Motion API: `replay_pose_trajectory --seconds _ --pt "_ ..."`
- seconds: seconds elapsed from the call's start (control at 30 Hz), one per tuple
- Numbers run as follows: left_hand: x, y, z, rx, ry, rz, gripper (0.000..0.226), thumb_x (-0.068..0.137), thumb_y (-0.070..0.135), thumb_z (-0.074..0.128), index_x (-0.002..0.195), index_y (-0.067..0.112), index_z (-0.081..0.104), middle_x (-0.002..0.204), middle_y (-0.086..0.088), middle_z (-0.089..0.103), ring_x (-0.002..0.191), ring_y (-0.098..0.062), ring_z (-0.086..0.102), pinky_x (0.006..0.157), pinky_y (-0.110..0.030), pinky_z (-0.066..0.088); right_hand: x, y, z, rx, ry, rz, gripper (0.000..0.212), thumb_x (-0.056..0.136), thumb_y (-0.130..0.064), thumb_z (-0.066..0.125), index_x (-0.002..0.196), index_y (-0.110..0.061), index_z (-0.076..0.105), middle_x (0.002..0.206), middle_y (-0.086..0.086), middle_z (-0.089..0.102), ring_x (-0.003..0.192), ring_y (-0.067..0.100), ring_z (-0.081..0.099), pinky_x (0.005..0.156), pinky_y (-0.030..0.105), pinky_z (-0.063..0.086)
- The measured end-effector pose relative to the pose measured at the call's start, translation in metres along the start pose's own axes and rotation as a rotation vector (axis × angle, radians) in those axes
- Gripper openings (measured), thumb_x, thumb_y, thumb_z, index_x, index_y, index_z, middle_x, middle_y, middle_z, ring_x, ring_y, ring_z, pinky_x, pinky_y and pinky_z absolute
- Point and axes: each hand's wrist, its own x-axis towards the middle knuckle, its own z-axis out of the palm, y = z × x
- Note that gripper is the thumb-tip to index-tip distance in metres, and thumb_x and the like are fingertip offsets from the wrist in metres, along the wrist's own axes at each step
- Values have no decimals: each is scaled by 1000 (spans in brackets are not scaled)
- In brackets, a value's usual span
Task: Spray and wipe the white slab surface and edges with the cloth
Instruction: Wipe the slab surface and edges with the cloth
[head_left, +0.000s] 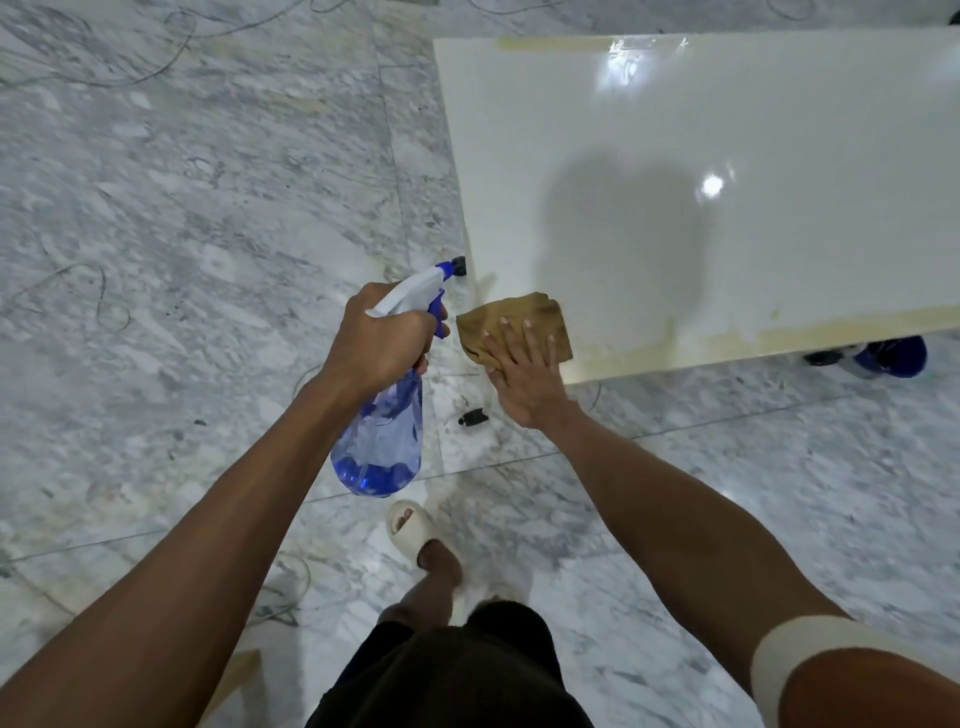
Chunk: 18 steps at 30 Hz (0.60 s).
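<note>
Nearest to me were my own black shorts (457, 675) and one foot in one cream slide sandal (408, 525), planted on the grey-veined marble floor (182, 218) below and between my two hands. One pale band (810, 654) wrapped my right arm near the elbow.

My left hand (376, 338) was curled tight round the neck of one spray bottle (382, 415), a clear blue one with some blue liquid in its bottom, which hung down toward me from my fist. Its white and blue trigger head pointed away from me, and its dark nozzle (458, 266) sat just beside the slab's left edge; one finger lay at the blue trigger.

My right hand (524, 374) lay flat, fingers straight and spread, pressing on one tan cloth (519, 325). The cloth was crumpled under my fingertips at the near left corner of the one white slab (727, 130), touching it and overhanging that corner.

Between my two hands, on the floor, lay one small black object (474, 417) that I could not identify.

Beyond my right hand the glossy slab stretched away, with yellowish tape residue (779, 332) along its near edge and another patch (524, 44) at its far edge. To the right of my right hand, under the slab's near edge, showed one blue and black thing (888, 356), partly hidden.
</note>
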Motion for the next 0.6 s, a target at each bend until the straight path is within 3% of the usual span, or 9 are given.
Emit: replay_pose_trajectory --seconds 0.17,0.3,0.37,0.43,0.53,0.6 --pt "-45 -8 21 11 29 8 22 78 -4 51 88 -5 71 80 -22 72 48 -21 54 53 -33 51 -57 -3 19 59 38 -3 61 99 -49 11 156 -34 25 167 -2 15 155 29 5 120 53 -3" --pt "-89 -15 34 -4 40 -5 22 79 -5 51 89 -6 70 81 -18 74 42 -16 50 55 -35 50 -105 -6 17 196 -132 27 51 107 -42 17 158 -34 16 168 -8 3 155 22 -6 124 48 -2" --pt "-109 -18 38 -15 45 -13 22 81 -5 50 90 -6 70 88 -18 76 41 -15 49 56 -34 51 -130 -4 15 474 -252 111 52 108 -43 22 157 -28 22 166 -3 19 154 24 8 125 46 8" --pt "-127 -19 43 -11 49 -8 22 81 -5 50 91 -6 70 90 -19 76 41 -14 50 56 -34 51 -158 -2 1 918 -336 305 56 106 -49 29 153 -19 36 156 4 40 145 25 35 120 41 27" --pt "-149 -19 49 31 36 7 23 79 -5 51 89 -2 71 88 -17 76 45 -14 55 56 -34 51 -190 1 -30 1399 -343 507 46 106 -44 37 127 -12 61 129 6 65 112 17 62 94 22 50" --pt "-162 -18 52 43 20 17 24 79 -5 51 87 3 71 87 -16 77 46 -15 55 56 -34 50 -201 3 -46 1669 -292 546 48 104 -44 42 123 -7 67 127 14 67 114 27 65 96 32 53"
